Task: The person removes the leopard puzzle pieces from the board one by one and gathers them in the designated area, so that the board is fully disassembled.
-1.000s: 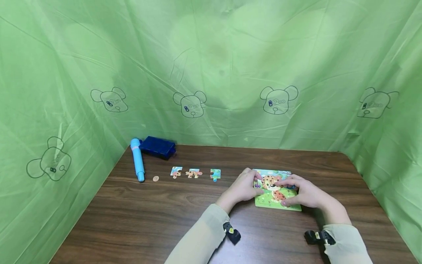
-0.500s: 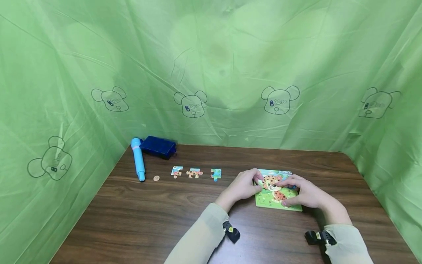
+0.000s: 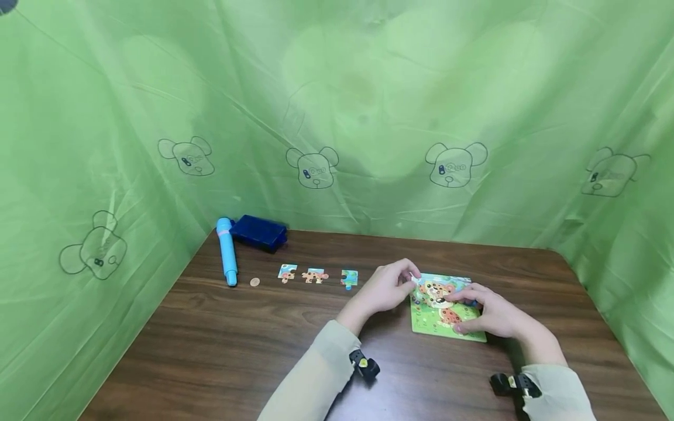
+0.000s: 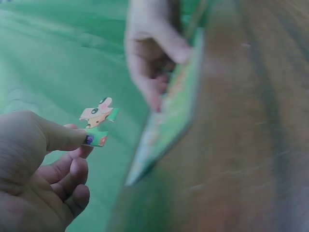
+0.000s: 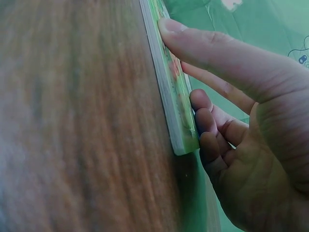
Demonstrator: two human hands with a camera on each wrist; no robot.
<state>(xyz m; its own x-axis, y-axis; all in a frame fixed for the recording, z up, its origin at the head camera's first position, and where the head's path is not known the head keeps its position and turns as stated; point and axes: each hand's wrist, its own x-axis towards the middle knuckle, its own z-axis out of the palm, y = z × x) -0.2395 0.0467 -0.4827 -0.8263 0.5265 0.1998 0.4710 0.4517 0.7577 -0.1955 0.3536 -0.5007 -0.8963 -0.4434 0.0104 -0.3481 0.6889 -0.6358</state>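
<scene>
A green puzzle board (image 3: pixel 424 322) with a leopard picture lies flat on the wooden table, right of centre. My left hand (image 3: pixel 408 285) hovers at the board's upper left corner. Its thumb and forefinger pinch a small puzzle piece (image 4: pixel 98 123), which the left wrist view shows held clear of the board (image 4: pixel 169 113). My right hand (image 3: pixel 487 313) rests on the right half of the board. The index finger lies across the picture and the thumb (image 5: pixel 212 46) lies along the near edge of the board (image 5: pixel 166 82).
Three loose puzzle pieces (image 3: pixel 315 275) lie in a row left of the board. Further left are a small brown disc (image 3: pixel 255 282), a light blue pen-shaped tool (image 3: pixel 227 259) and a dark blue box (image 3: pixel 259 233). Green sheeting closes in the table on three sides.
My left hand has lifted off the board's left edge with a piece pinched in its fingers. The right hand has stayed on the board. The view has shifted slightly.
</scene>
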